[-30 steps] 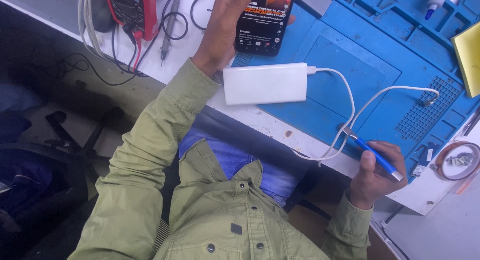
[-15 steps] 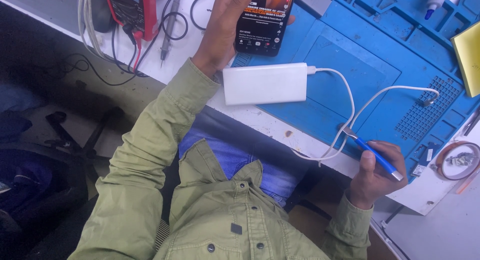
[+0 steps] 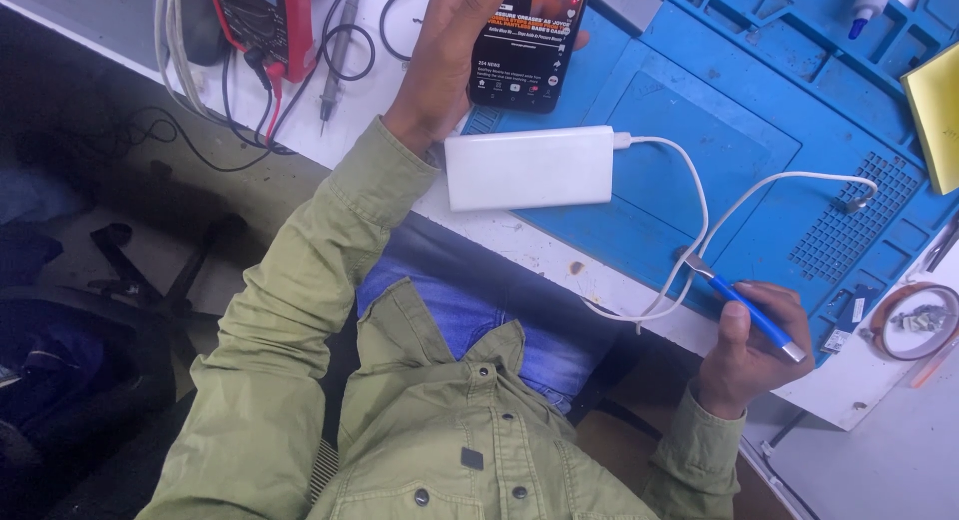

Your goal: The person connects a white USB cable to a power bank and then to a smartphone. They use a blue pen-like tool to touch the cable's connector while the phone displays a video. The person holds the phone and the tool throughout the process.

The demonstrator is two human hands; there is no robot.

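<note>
- At the far left of the bench, a red multimeter (image 3: 262, 20) lay with its black and red leads trailing over the white table edge (image 3: 559, 255).
- The person's left hand (image 3: 450, 55), in an olive-green sleeve, was raised over the bench and wrapped firmly around a black smartphone (image 3: 529, 40), its lit screen facing up.
- Just below the phone, a white power bank (image 3: 529, 167) rested flat, straddling the table edge and the blue work mat (image 3: 679, 130).
- A white cable (image 3: 699, 220) ran from the power bank's right end, looped down to the table edge and back out across the mat.
- The right hand (image 3: 749, 345) sat at the bench's near edge, fingers closed on a blue-handled tool (image 3: 749, 310), its metal tip touching the cable loop.
- A yellow pad (image 3: 934, 110) lay at the far right.
</note>
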